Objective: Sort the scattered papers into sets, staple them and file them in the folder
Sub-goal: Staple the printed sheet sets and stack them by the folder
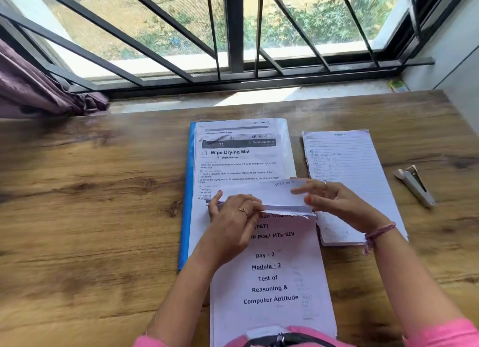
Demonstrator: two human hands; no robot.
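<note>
A printed set of papers (269,276) headed "Day - 2, Module - 2" lies in front of me, its top end folded back toward me. My left hand (233,222) grips the fold's left side, and my right hand (334,204) pinches its right side near the words "SECTION 5". Behind it a blue folder (186,196) lies open with printed sheets (238,160) titled "Wipe Drying Mat" on it. A lined handwritten set (347,170) lies to the right. A grey stapler (414,186) rests further right on the table.
The wooden table (90,217) stretches to both sides. A window with dark bars (233,35) runs along the far edge, a purple curtain (39,87) at its left. A small green packet (398,85) sits on the sill at the right.
</note>
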